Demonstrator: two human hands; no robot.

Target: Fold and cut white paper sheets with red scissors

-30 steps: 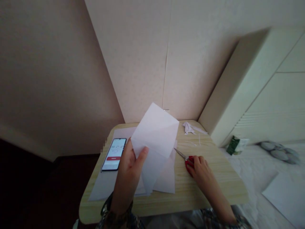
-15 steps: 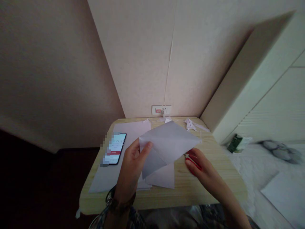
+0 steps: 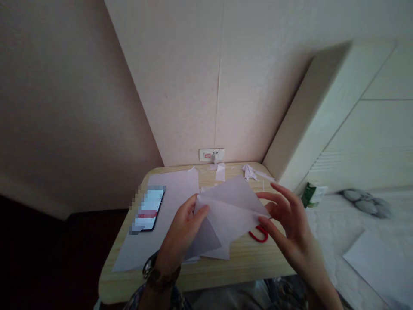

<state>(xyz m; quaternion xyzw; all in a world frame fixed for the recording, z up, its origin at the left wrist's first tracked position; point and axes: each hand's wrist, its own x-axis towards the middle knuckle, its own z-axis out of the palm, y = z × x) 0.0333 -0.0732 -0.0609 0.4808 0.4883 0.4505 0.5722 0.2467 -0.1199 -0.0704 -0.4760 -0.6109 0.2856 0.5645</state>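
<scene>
A creased sheet of white paper point(image 3: 232, 206) is held above the table, tilted, with a fold line across it and a flap at its lower left. My left hand point(image 3: 183, 228) pinches its left corner, thumb on top. At the right corner is my right hand point(image 3: 290, 232), its thumb and a finger about the paper's tip and the other fingers spread. Below that hand, the red handle of the scissors point(image 3: 263, 239) shows on the table; their blades are hidden by the paper.
White sheets point(image 3: 174, 185) lie on the wooden table point(image 3: 145, 286), with a phone point(image 3: 150, 209) on them at the left. A folded paper figure point(image 3: 249, 172) and paper strips lie at the back, below a wall socket point(image 3: 211, 154). A bed point(image 3: 335, 219) with another sheet point(image 3: 380, 262) stands at the right.
My right hand has let go of the red scissors, now on the table, and moved to the paper's right corner. The paper has lowered slightly. The view has shifted a little.
</scene>
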